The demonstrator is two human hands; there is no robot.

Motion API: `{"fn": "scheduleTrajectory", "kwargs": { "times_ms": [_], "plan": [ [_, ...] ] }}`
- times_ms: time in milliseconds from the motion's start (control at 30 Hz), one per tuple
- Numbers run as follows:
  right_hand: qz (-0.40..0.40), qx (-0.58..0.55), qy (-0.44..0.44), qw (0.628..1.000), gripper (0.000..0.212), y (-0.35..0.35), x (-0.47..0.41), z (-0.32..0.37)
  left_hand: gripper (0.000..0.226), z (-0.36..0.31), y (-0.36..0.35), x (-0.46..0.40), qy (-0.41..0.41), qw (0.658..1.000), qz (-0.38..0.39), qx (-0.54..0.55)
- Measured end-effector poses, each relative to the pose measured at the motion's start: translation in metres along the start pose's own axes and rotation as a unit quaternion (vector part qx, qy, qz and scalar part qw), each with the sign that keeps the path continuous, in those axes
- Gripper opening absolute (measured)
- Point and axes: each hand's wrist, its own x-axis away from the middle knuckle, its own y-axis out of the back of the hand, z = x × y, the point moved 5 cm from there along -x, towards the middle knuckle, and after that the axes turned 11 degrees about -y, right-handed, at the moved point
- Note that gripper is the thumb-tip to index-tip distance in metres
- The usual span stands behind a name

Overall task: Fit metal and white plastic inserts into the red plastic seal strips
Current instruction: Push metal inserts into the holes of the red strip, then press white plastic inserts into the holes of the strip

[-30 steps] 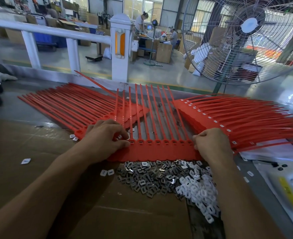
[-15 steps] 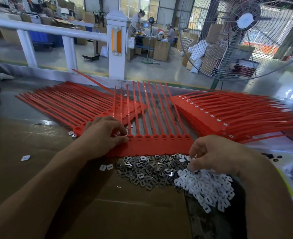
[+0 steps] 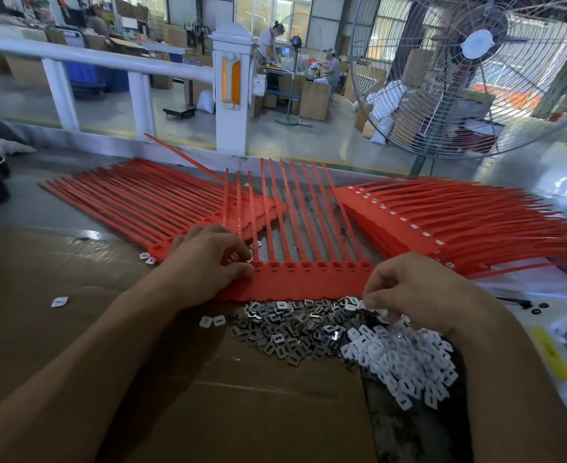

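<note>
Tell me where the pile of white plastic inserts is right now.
In the head view, the white inserts lie low right, under the right hand, beside the metal inserts.
</note>
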Motion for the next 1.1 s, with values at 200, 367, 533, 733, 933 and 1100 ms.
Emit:
{"fn": "scheduleTrajectory", "kwargs": {
  "times_ms": [200, 367, 533, 733, 933, 1100],
  "plan": [
    [-0.028, -0.09, 0.054, 0.994, 0.016, -0.002, -0.001, 0.017, 0.028, -0.003, -0.001, 0.001, -0.003, 1.0, -0.004, -0.023],
    [-0.02, -0.226, 0.098, 0.969, 0.011, -0.031, -0.011, 0.046, 0.025, -0.009, 0.002, 0.003, -0.027, 0.999, -0.036, -0.028],
    [0.008, -0.372, 0.09, 0.924, 0.011, -0.055, -0.02, 0.064, 0.02, -0.035, 0.001, 0.003, -0.108, 0.984, -0.104, 0.098],
    [0.01, -0.376, 0.117, 0.919, 0.019, -0.061, -0.021, 0.07, 0.017, -0.043, 0.002, 0.004, -0.143, 0.974, -0.127, 0.125],
    [0.015, -0.35, 0.151, 0.924, 0.026, -0.064, -0.025, 0.075, 0.017, -0.046, 0.001, 0.003, -0.166, 0.971, -0.103, 0.142],
    [0.046, -0.401, 0.161, 0.901, 0.023, -0.066, -0.028, 0.077, 0.019, -0.041, 0.008, 0.002, -0.159, 0.97, -0.092, 0.161]
  ]
}}
